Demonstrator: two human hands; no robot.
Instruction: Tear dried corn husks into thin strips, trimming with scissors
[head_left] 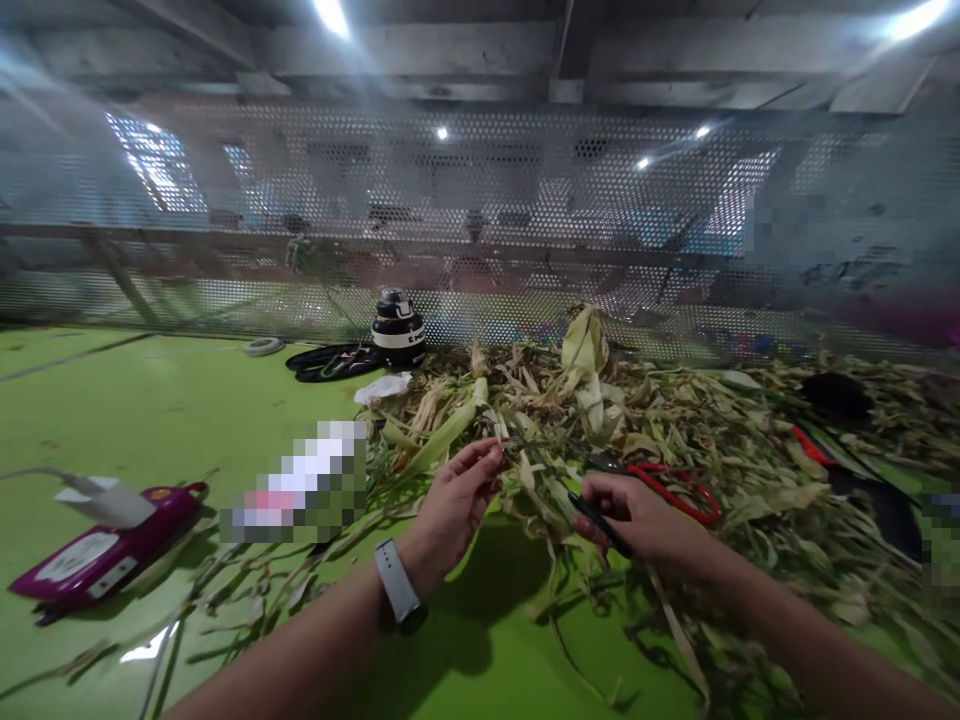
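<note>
My left hand (465,490), with a watch on a pale strap at the wrist, pinches a thin pale strip of dried leaf (500,428) between thumb and fingertips. To its right, my right hand (619,508) is closed around a slim black-handled tool (602,522); its tip blends into the leaves, so its kind is unclear. Just beyond the right hand lies a pair of red-handled scissors (694,497), partly covered by the hand. Both hands hover at the near edge of a wide heap of dried leaves and husks (720,430).
A purple power strip (161,515) with a white plug lies left on the green table (225,410). Behind stand a black-and-white jug (399,335), a black pouch (330,362) and a crumpled tissue (382,388). A perforated screen (480,240) closes off the back.
</note>
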